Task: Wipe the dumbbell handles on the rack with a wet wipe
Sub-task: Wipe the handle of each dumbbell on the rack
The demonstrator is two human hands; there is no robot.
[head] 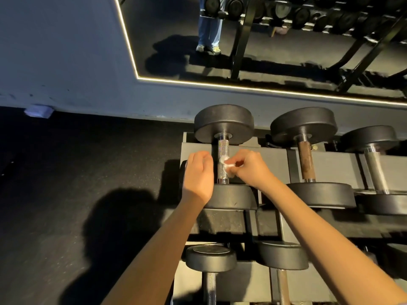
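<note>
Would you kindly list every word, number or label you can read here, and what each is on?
No text here is legible.
Black round dumbbell heads: no numbers show.
End face of the lower black dumbbell: faint marking, too blurred to read.
Pale packet on the dark floor: too small to read.
Crumpled white wet wipe: no print shows.

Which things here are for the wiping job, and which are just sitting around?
For the job:
- wet wipe, against the shiny handle
- brown handle next to it
- grey handle further right
- rack

Just lying about:
- pale packet on the floor by the wall
- mirror
</note>
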